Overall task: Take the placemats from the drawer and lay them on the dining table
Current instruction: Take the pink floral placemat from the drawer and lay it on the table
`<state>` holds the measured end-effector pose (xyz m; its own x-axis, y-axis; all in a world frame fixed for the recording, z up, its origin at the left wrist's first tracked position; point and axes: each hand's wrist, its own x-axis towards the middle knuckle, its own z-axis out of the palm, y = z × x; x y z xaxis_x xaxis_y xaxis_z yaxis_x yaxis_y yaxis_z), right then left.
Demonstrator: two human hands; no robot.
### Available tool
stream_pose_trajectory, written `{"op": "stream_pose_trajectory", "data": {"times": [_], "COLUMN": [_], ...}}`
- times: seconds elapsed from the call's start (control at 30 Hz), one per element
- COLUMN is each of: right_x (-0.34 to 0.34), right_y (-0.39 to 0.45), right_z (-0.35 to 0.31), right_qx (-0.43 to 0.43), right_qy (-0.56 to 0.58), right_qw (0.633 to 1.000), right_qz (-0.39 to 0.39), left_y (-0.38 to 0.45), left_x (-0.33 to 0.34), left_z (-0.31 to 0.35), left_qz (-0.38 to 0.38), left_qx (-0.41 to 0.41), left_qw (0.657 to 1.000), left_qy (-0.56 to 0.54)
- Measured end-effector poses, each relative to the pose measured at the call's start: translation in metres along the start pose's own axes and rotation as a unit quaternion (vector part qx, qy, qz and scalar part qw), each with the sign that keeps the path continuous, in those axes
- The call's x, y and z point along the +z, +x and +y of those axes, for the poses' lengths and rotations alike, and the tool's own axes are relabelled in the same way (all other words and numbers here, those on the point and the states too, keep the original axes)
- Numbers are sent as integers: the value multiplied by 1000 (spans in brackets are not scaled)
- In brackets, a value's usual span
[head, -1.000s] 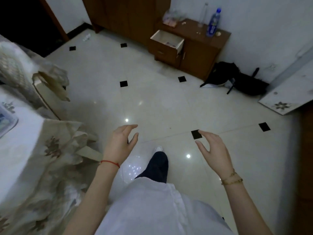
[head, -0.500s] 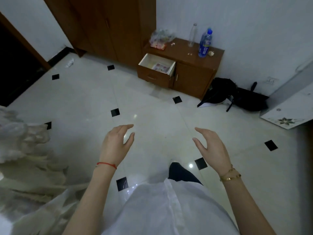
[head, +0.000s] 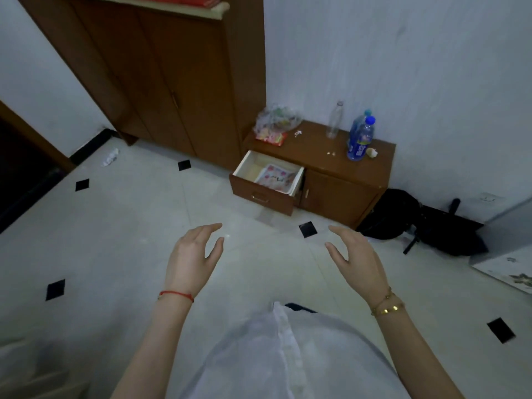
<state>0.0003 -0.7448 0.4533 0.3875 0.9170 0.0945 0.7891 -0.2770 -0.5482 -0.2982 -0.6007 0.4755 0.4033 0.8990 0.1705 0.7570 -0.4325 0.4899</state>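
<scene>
The pink-patterned placemats (head: 277, 178) lie in the open white-lined wooden drawer (head: 266, 180) at twelve o'clock. Both the left hand (head: 192, 260) and right hand (head: 357, 259) are held relaxed, grasping nothing; the drawer should be approached squarely, the mats lifted flat together.

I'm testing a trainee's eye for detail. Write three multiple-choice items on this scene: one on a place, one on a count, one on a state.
1. Where does the pink patterned placemat lie?
A. on the tiled floor
B. inside the white-lined wooden drawer
C. on top of the low brown wooden cabinet

2. How many bottles stand on that cabinet?
A. one
B. three
C. five

3. How is the drawer?
A. pulled open
B. pushed shut
C. lifted out onto the floor

Answers:
1 B, the mat lies flat between the drawer's walls.
2 B, one clear empty bottle and two blue-capped ones.
3 A, its front juts out and its inside shows.
</scene>
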Motion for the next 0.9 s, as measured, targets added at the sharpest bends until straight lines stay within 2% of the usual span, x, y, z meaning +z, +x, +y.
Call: {"op": "stream_pose_trajectory", "data": {"times": [0.4, 0.73, 0.9], "right_x": [59, 131, 158], "right_y": [236, 375, 417], "right_z": [-5, -18, -14], "right_qx": [29, 171, 229], "right_qy": [22, 56, 61], "right_qw": [999, 983, 971], "right_qz": [-2, 34, 44], "left_y": [249, 461, 536], "left_x": [47, 78, 104], "left_z": [-50, -112, -125], "left_qz": [1, -69, -115], "left_qx": [28, 139, 179], "left_qw": [999, 986, 975], "left_qy": [-33, -60, -69]}}
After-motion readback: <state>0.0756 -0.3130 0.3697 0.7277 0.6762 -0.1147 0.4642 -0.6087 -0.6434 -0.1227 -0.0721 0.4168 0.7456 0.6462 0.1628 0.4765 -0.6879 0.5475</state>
